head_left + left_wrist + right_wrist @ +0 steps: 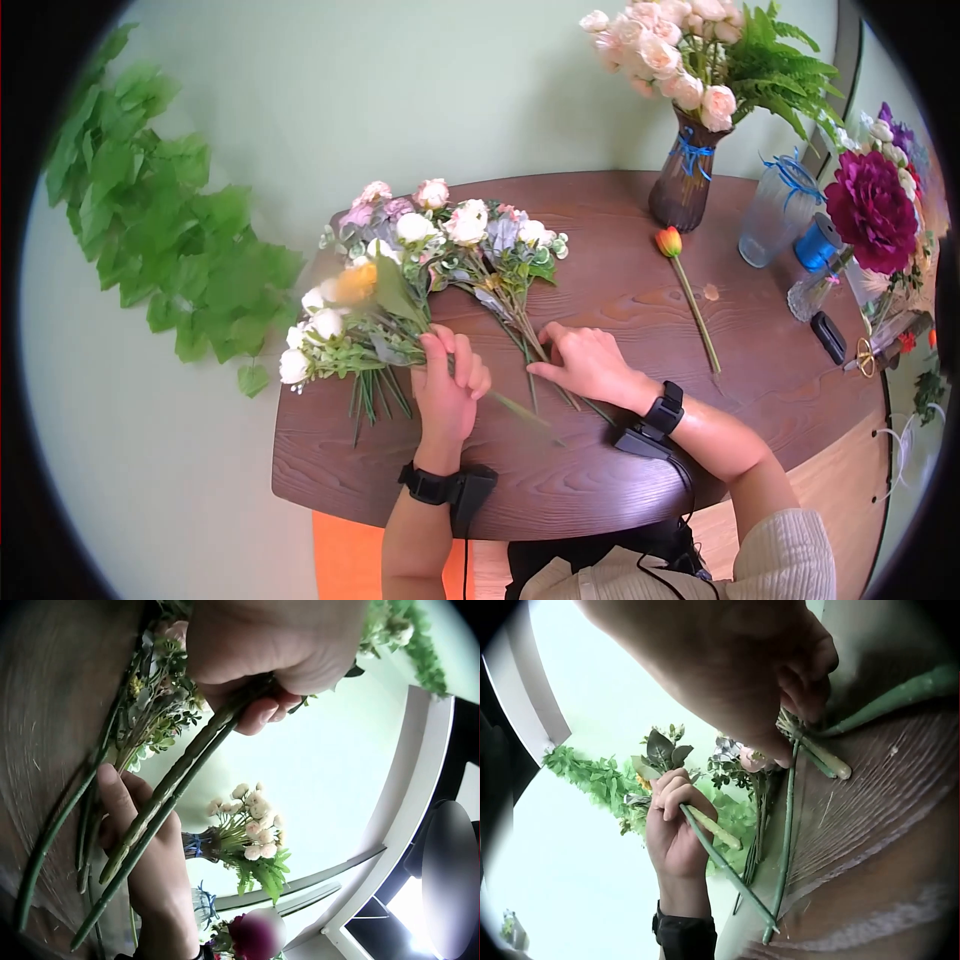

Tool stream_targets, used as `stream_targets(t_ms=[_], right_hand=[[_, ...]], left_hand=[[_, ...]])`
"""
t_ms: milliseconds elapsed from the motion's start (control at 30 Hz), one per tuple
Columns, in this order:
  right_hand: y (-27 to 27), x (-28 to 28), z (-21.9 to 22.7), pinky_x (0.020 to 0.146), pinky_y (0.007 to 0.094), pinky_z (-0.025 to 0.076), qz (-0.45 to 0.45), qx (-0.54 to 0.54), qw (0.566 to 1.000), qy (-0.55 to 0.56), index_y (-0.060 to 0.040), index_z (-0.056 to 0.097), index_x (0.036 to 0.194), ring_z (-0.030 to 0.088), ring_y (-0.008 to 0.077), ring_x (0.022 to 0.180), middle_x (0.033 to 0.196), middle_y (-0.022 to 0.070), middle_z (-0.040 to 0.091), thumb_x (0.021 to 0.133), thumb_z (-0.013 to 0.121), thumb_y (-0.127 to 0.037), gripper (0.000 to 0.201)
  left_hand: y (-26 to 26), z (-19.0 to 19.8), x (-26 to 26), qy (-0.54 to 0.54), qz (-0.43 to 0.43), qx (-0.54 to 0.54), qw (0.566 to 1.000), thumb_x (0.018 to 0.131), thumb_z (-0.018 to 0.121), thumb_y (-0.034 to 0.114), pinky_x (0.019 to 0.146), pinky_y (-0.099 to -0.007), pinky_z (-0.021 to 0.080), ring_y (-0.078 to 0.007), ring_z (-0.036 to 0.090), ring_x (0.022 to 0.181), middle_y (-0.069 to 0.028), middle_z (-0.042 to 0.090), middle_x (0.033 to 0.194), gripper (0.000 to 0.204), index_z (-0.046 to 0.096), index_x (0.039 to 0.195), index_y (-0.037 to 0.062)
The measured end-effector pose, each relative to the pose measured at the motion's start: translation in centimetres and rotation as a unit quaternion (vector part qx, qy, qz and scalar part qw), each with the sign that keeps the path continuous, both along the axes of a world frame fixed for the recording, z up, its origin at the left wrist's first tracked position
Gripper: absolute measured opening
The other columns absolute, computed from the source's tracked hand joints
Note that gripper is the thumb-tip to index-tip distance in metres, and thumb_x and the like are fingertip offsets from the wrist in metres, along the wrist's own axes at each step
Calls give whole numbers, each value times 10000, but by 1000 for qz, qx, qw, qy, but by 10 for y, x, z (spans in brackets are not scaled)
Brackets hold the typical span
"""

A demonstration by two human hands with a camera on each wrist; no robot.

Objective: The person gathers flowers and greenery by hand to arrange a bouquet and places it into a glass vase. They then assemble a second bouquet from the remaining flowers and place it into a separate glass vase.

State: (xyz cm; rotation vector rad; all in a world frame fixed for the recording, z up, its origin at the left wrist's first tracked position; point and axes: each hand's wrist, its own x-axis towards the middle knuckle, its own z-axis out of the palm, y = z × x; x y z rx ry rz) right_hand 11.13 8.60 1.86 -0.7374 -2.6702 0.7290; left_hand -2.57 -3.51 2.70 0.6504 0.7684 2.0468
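My left hand (450,395) grips a bunch of stems above the table, its fingers curled round them. White flowers (325,322) and a blurred yellow flower (355,283) stand out to its left. In the left wrist view, two thick green stems (169,784) run down from the left hand (277,645). My right hand (595,370) is low over the table and pinches stems of the pink and white flowers (467,222) lying there. In the right wrist view, the right hand's (727,667) fingers partly hide those stems (821,754).
A red-yellow tulip (668,241) lies right of the right hand. Behind it stand a dark vase (680,190) of pale roses and a clear vase (765,225). A blue spool (818,241), a black object (828,338) and a purple flower (872,212) are at the right.
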Motion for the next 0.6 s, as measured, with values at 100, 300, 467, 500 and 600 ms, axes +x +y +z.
stream_targets(t_ms=[100,300,467,500,600], right_hand=[[5,-5,-3,599,385,465,-20,-36,999,25,-61,578,831,602,289,673,689,113,620,740,619,-248,212],[20,1,-15,532,240,406,-8,-278,944,175,-23,528,843,519,102,568,629,19,548,809,577,-174,162],[6,13,8,493,152,323,12,-366,873,323,-21,475,907,413,7,548,608,-62,432,861,516,-92,94],[3,16,9,496,151,329,5,-329,878,347,-14,464,935,417,11,544,604,-54,428,859,509,-63,100],[-11,23,12,489,158,337,-46,-190,892,407,-7,458,935,415,18,531,596,-45,418,852,508,-36,102]], left_hand=[[-1,3,1,-1,3,-2,1000,929,301,385,376,-215,228,-68,234,402,24,278,521,302,368,803,119],[-2,2,1,37,4,-3,999,923,282,412,381,-192,226,-51,221,416,32,266,540,317,347,807,124],[1,1,2,57,30,-6,998,932,287,386,382,-199,226,-59,232,423,26,279,541,297,357,818,121],[1,1,1,55,35,-4,998,932,287,386,382,-199,226,-59,232,423,26,279,541,297,357,818,121],[2,-1,1,84,57,-10,995,936,288,373,389,-200,239,-63,242,436,28,276,549,286,357,822,120]])
